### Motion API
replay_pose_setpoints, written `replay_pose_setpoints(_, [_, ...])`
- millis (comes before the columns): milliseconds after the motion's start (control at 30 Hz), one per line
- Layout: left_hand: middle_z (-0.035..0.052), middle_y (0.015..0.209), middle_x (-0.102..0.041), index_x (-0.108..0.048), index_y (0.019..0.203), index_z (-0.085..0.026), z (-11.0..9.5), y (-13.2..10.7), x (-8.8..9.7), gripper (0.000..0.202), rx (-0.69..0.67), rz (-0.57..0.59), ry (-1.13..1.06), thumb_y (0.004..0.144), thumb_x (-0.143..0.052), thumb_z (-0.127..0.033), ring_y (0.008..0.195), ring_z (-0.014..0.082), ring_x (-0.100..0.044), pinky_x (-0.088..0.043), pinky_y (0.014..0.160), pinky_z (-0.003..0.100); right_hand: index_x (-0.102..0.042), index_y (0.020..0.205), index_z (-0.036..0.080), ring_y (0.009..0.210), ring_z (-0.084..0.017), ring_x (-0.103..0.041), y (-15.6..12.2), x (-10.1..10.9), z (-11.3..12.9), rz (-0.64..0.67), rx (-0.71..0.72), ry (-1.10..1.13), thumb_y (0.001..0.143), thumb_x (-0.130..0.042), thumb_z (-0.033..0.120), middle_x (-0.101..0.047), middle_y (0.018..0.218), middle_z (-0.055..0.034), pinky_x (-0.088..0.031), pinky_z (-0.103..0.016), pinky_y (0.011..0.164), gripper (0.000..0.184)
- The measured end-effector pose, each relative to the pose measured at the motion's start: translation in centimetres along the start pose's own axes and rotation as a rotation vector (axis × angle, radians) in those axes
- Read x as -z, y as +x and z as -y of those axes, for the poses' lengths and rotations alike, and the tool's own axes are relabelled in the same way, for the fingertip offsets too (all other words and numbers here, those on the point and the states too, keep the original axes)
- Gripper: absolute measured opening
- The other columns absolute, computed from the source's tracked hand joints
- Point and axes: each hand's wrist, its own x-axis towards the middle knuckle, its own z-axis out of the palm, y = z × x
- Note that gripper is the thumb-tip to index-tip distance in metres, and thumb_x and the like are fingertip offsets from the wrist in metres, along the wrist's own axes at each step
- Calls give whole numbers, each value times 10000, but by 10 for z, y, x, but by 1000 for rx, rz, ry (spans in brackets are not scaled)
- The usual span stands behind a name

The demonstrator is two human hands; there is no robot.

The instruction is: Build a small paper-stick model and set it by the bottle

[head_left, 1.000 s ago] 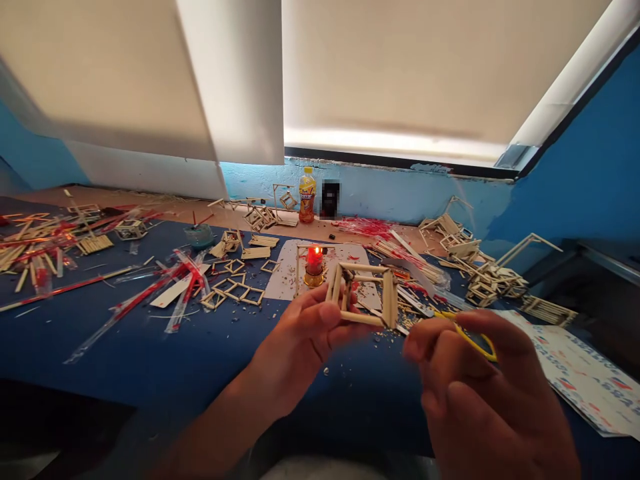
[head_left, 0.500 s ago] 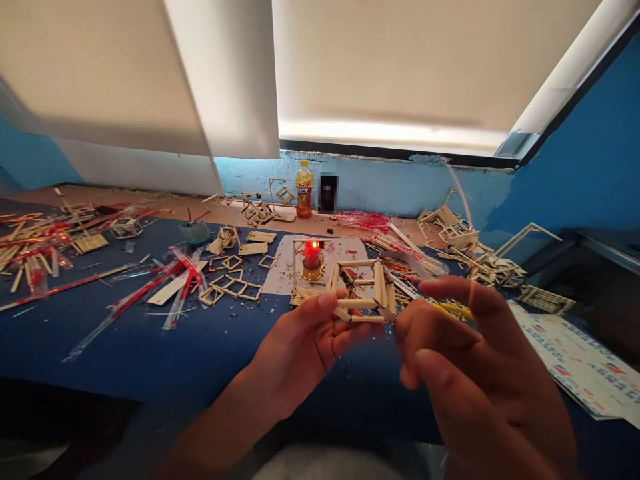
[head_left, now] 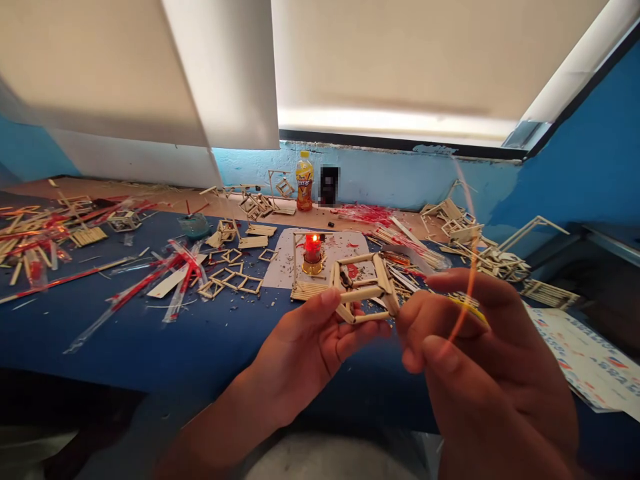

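Note:
Between the thumb and fingers of my left hand (head_left: 310, 340) is a small cube-shaped frame of thin wooden sticks (head_left: 367, 293). My right hand (head_left: 490, 360) is at the frame's right side, its curled fingers at the lower right corner; whether they press on it I cannot tell. A thin, bendy orange strand (head_left: 470, 287) rises from the right thumb tip, past the raised index finger, and blurs upward. Just beyond the frame, a lit red candle (head_left: 313, 250) in a gold holder stands on a pale board (head_left: 280, 267). Beside it is a flat stick base with an upright post (head_left: 305, 291).
Loose stick squares (head_left: 235, 283) and red-and-clear plastic wrappers (head_left: 185, 267) lie left on the blue tabletop (head_left: 200, 363). A drink bottle (head_left: 304, 183) stands at the back. Stick models (head_left: 500, 260) and a printed sheet (head_left: 585, 353) are at right.
The orange strand now crosses in front of my right fingers down to the thumb tip; before, it passed behind the index finger. The stick frame has tilted slightly in my left hand.

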Motion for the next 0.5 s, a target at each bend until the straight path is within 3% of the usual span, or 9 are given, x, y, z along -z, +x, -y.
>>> replay_pose_setpoints(167, [126,1079,-822,-786,1138,-60,0,0,2,379,31,-26,-1,906,-784,-359,935,153,-802,-620,909,179,-685,1139,314,623,-128,-535,1,1,0,19,-19,41,942,-631,182,-544,641,52,-458,-267,626,243])
replay_pose_setpoints(500, [71,1046,-836,-808,1094,-103,-4,5,15,315,31,-1,17,854,-838,-305,924,173,-810,-631,884,178,-688,1131,357,589,-135,-575,4,17,3,132,-188,74,913,-674,257,-554,620,46,-469,-253,559,240])
